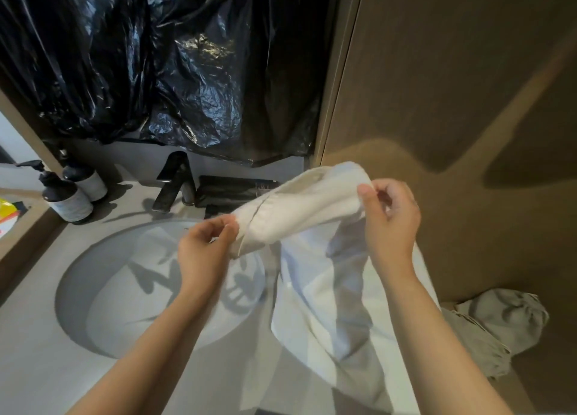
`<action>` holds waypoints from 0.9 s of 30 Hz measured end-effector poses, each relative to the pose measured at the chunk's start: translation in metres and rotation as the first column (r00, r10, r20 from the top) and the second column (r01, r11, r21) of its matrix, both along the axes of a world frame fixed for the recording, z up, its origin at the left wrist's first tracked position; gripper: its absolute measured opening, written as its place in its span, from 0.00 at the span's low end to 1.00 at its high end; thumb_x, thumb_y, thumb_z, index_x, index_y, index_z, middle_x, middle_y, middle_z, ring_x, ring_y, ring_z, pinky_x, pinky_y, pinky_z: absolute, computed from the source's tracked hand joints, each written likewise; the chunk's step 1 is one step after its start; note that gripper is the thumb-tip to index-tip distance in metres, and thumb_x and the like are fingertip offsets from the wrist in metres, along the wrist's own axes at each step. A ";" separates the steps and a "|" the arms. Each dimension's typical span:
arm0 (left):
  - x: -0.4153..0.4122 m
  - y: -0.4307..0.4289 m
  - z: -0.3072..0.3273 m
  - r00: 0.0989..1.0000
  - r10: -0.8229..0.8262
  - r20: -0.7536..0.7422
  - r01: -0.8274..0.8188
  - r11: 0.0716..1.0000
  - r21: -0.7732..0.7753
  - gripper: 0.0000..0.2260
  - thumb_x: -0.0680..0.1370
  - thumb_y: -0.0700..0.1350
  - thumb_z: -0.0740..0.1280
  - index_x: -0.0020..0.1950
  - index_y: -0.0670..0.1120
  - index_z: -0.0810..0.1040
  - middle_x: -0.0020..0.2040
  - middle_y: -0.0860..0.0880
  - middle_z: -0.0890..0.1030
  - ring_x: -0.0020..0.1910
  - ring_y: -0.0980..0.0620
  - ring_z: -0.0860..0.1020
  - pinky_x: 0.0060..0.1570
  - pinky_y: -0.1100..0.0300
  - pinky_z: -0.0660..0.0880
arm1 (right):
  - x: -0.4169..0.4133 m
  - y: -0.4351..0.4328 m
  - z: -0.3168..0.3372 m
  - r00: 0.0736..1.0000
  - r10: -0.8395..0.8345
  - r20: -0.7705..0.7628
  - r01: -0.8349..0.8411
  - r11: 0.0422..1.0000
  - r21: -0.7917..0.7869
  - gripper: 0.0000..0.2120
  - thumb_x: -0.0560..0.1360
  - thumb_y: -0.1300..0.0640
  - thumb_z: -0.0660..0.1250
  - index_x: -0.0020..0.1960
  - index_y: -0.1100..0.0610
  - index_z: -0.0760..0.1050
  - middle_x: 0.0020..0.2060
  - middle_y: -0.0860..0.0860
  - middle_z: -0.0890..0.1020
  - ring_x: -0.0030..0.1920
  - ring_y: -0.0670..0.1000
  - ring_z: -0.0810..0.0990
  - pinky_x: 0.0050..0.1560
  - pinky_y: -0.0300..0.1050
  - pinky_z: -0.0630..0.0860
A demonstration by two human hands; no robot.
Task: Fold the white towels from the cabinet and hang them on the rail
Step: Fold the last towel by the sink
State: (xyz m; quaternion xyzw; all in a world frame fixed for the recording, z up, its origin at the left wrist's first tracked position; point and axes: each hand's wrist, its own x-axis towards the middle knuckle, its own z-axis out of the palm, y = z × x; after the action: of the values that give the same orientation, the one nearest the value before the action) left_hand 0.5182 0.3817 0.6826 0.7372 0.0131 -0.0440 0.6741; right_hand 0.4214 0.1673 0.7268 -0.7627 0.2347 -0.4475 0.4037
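Above the round sink (93,290), white towel (299,208) stretched between both hands, left hand (204,252) fingers pinching its lower corner, right hand (390,218) fingers clamped on its upper edge, remainder draping onto the counter (37,368).

The scene is dim and warm-toned, lit from above and behind the viewer. Hard shadows of the arms and fingers fall into the round pale grey basin (103,293), and a broad dark shadow crosses the brown wood-grain wall panel (452,80) at right. Small glints of glare break up the crumpled glossy black plastic sheeting (187,71). The left hand (203,252) is softened by motion blur. Wide-angle distortion bends the panel's edge and the light grey counter (37,352) towards the frame borders. Fine detail looks smeared throughout.
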 end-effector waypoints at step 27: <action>-0.037 0.014 -0.079 0.738 -0.597 -0.315 0.640 0.468 0.610 0.14 0.77 0.50 0.68 0.62 0.49 0.78 0.59 0.55 0.80 0.57 0.57 0.77 0.49 0.67 0.67 | -0.033 0.037 -0.121 0.513 0.433 -0.741 -0.371 0.891 0.263 0.05 0.76 0.50 0.69 0.49 0.42 0.73 0.54 0.47 0.80 0.50 0.48 0.77 0.50 0.40 0.71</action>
State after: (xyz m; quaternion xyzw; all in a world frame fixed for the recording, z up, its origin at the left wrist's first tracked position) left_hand 0.4816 0.3959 0.6033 0.8829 -0.2194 -0.2975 0.2895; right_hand 0.3883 0.2045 0.6061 -0.8977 0.2196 0.0451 0.3793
